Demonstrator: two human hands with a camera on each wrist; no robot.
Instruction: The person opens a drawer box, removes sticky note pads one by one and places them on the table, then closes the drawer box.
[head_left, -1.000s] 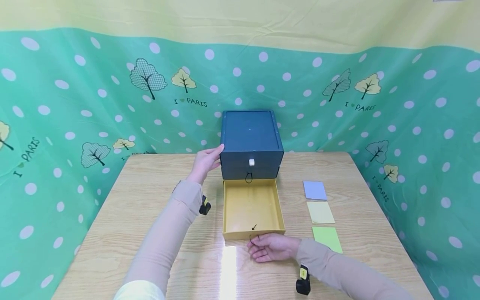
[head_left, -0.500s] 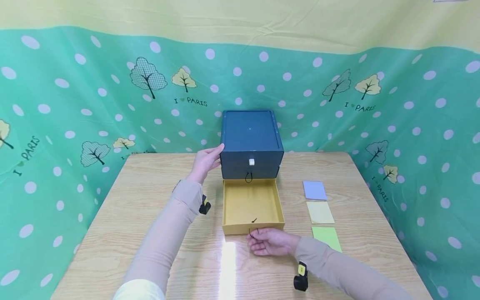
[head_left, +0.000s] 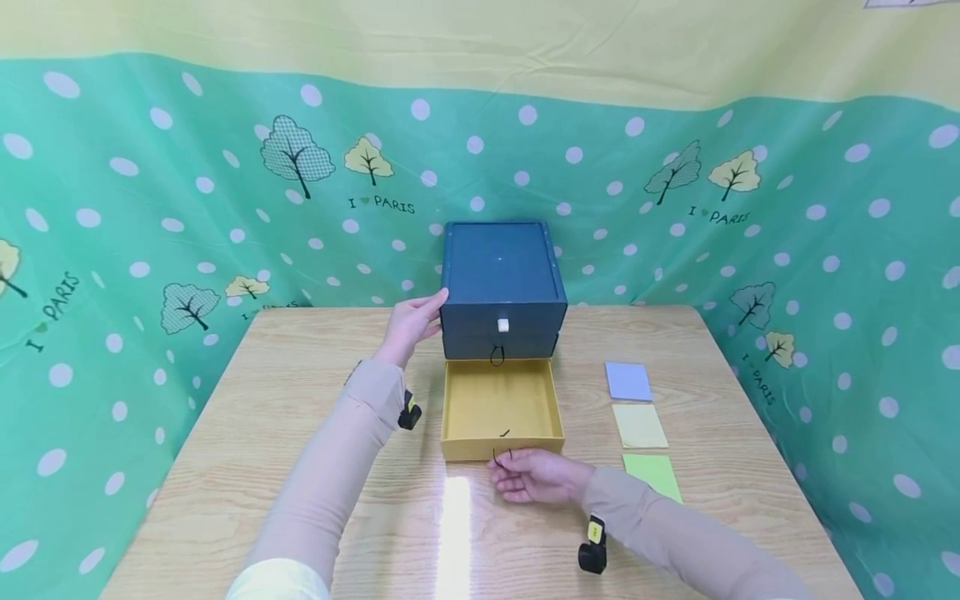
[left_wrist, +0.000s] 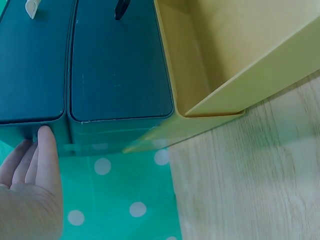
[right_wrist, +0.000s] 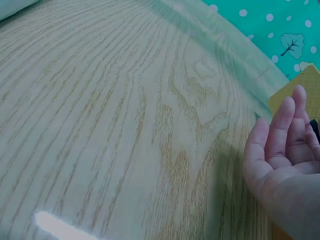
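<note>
In the head view a dark blue drawer box (head_left: 501,265) stands at the table's back, a white knob on its upper front. A yellow drawer (head_left: 502,400) is pulled out from its bottom, with nothing seen inside. My left hand (head_left: 410,327) holds the box's left side near the top front corner; in the left wrist view its straight fingers (left_wrist: 47,155) press that side. My right hand (head_left: 536,477) is at the yellow drawer's front, fingers curled at its black cord loop (head_left: 495,457). The right wrist view shows the curled fingers beside the drawer's yellow front (right_wrist: 287,97); the thumb is hidden.
Right of the drawer, three flat paper pads lie in a column: blue (head_left: 628,381), pale yellow (head_left: 640,426) and green (head_left: 652,476). A second black loop (head_left: 497,356) hangs on the box front. The wooden table (head_left: 315,358) backs onto a green dotted curtain (head_left: 225,167).
The yellow drawer has slid a short way back toward the blue box, and my right hand has moved along with its front. My left hand has stayed on the box's side.
</note>
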